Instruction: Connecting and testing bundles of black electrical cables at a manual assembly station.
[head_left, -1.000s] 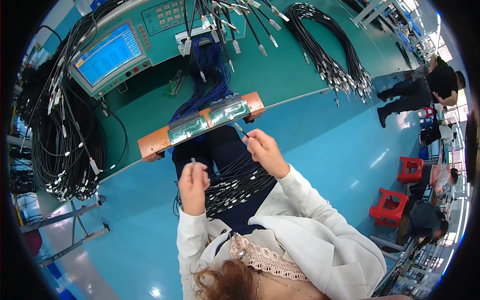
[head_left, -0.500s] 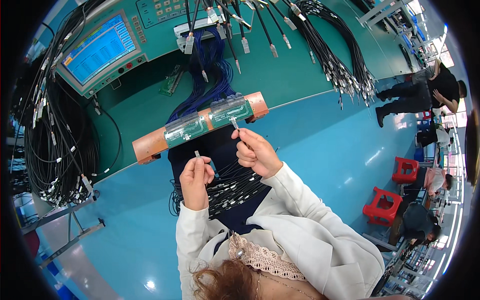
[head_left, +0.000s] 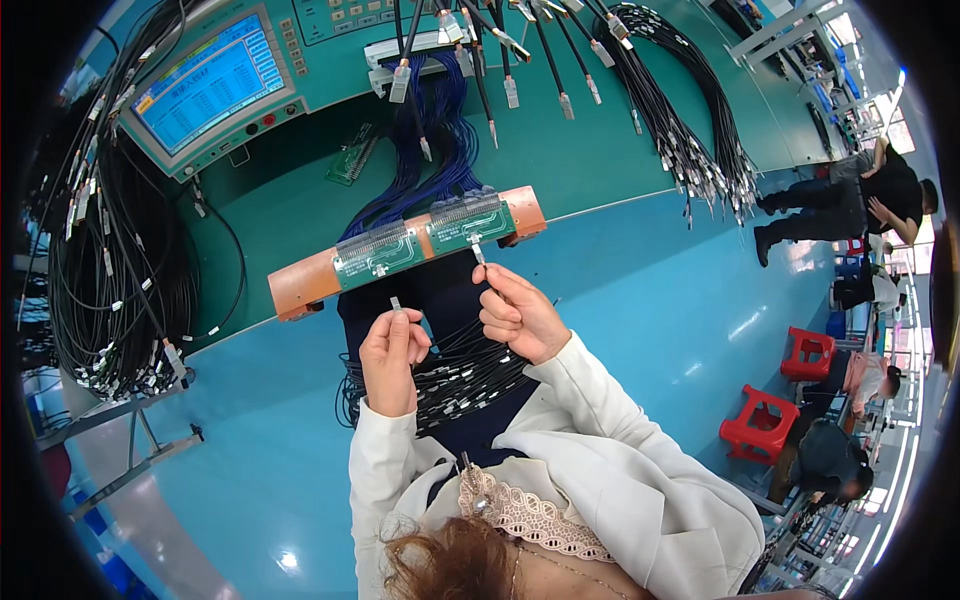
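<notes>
My left hand (head_left: 393,355) pinches a small metal-ended cable plug (head_left: 395,302) between thumb and forefinger, below the left circuit board (head_left: 385,258) and apart from it. Another plug (head_left: 479,256) is gripped by my right hand (head_left: 522,315), its tip at the lower edge of the right circuit board (head_left: 470,228). Whether that tip is seated in the board's socket is too small to tell. Both green boards are mounted on a copper-coloured bar (head_left: 305,288) at the bench edge. Blue wires (head_left: 440,130) run from them to the tester.
A tester with a lit screen (head_left: 210,85) stands at the back left. Black cable bundles hang at the left (head_left: 120,290) and lie at the right (head_left: 700,130). More labelled cables (head_left: 470,385) rest across my lap. Red stools (head_left: 760,425) and other people are farther right.
The screen has switched from a list to larger text over it. The right plug appears slightly lower against its board. My left hand keeps its grip, and the whole view has shifted a little.
</notes>
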